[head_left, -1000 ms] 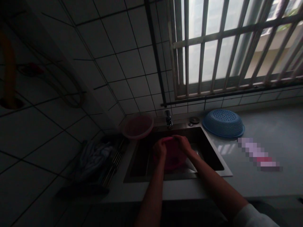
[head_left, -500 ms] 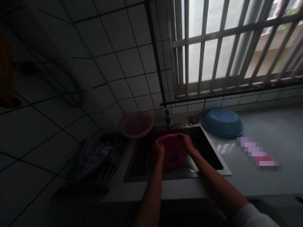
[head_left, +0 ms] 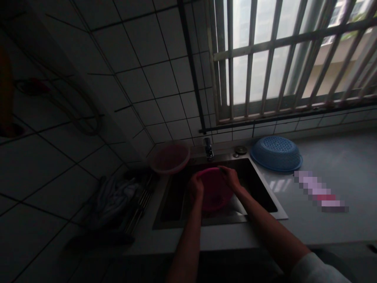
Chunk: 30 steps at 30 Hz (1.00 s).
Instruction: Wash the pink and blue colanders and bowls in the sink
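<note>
A bright pink basin (head_left: 216, 192) is held in the metal sink (head_left: 260, 184), its open side tilted towards me. My left hand (head_left: 196, 185) grips its left rim. On the far right of the rim my right hand (head_left: 230, 177) is closed, fingers over the edge. What lies inside the basin is too dark to make out. Behind it stands the chrome faucet (head_left: 208, 149), and I cannot tell whether water runs from it.
A pale pink bowl (head_left: 170, 158) rests at the sink's back left corner. Upside down on the counter (head_left: 330, 157) to the right lies a blue basket (head_left: 277, 154). A blurred-out pink item (head_left: 319, 190) is near it. Crumpled cloth (head_left: 118, 196) and a dark rack sit at left.
Both hands keep hold of the pink basin, which has tipped very slightly. The whole view has shifted a little; everything else stays in place.
</note>
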Available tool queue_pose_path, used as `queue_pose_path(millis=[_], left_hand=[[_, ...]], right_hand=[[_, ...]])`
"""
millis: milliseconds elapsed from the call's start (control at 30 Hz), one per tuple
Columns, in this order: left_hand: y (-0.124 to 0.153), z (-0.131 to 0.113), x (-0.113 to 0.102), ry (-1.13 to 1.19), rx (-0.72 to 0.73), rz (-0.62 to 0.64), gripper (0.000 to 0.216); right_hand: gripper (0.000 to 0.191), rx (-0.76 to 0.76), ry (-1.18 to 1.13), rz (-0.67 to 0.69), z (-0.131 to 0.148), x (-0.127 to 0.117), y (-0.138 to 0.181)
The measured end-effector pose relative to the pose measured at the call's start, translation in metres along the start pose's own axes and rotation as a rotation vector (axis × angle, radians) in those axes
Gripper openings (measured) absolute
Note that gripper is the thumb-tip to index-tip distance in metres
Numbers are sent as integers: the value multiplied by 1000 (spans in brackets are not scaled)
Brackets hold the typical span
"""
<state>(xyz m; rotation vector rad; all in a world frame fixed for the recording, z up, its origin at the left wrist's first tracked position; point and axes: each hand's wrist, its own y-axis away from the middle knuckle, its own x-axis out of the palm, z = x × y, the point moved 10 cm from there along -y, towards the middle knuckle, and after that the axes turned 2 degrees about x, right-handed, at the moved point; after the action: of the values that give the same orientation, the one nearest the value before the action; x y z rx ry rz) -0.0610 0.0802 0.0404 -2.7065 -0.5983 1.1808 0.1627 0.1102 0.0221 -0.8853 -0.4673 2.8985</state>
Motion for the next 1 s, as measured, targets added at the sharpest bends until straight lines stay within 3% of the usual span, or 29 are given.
queue_pose_path(millis=[167,367,567,800,1000], left_hand=[[7,-20,21,-80,139,154,35],[1,-4,-1,-40,27,-12,39],[7,-23,18,-36,178,154,38],[2,-11,8,-33,85,56,41],[8,-22,17,-40,145,143,35]], right_hand=[[42,-200,13,136,35,31,9],[39,12,-11,2,-3,0,-1],[42,-168,17,125,29,29,7],[37,-32,-57,12,0,9,2],[41,-196,-6,133,39,29,10]])
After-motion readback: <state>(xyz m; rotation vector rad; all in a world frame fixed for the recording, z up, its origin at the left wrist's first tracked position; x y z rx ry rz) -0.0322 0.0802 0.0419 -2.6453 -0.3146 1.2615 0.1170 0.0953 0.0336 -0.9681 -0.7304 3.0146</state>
